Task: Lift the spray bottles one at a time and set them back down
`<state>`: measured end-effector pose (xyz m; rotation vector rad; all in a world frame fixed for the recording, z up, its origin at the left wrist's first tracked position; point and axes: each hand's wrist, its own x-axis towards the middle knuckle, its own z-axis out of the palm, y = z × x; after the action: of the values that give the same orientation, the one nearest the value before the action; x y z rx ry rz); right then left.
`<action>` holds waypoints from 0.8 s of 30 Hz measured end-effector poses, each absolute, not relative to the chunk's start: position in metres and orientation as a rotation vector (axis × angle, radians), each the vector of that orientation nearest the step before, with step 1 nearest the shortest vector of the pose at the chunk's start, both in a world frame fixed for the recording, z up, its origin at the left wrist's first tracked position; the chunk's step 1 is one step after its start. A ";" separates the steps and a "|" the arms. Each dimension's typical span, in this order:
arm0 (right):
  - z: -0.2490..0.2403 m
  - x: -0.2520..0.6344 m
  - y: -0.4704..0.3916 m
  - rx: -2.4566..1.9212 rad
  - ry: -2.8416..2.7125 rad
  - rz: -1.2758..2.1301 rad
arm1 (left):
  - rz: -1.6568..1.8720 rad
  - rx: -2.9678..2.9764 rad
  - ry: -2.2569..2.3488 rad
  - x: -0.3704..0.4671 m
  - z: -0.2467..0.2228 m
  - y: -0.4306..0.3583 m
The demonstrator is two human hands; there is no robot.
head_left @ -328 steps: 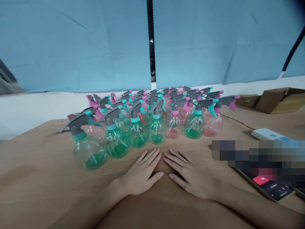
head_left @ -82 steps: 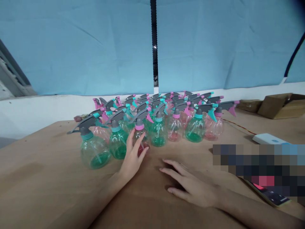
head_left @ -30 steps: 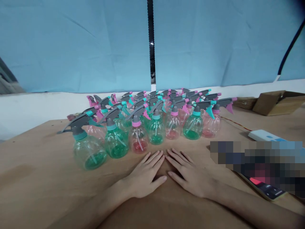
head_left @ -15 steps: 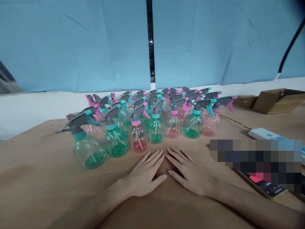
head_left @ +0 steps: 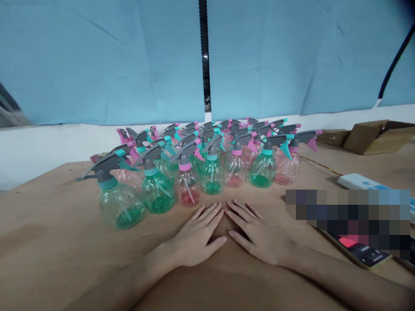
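Note:
My left hand lies flat on the wooden table, fingers spread, holding nothing. Beside it my right hand also rests palm down with its fingers apart; the fingertips of the two hands nearly meet. Just beyond them stand several clear spray bottles in rows, with grey trigger heads and teal or pink collars. Nearest my left hand is a pink-collared bottle with a red base. A green bottle stands beyond the fingertips, and a larger green one is at the front left. The rear bottles are partly hidden.
At the right lie a phone, partly covered by a pixelated patch, and a white power strip with a thin cable. An open cardboard box sits at the back right. Blue cloth hangs behind the table.

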<state>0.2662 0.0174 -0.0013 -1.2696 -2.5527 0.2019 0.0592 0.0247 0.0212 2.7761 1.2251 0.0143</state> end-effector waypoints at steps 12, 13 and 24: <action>0.000 0.265 0.017 -1.267 -2.546 0.185 | 0.000 2.772 1.222 0.057 0.020 0.024; 0.001 0.265 0.017 -1.270 -2.556 0.185 | 0.001 2.774 1.223 0.057 0.021 0.024; 0.007 0.266 0.016 -1.107 -2.448 0.241 | 0.466 3.149 1.123 0.065 0.043 0.022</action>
<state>0.2660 0.0161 0.0068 -1.1071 -2.4483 0.2411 0.0650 0.0217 0.0430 3.1494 1.1234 0.4660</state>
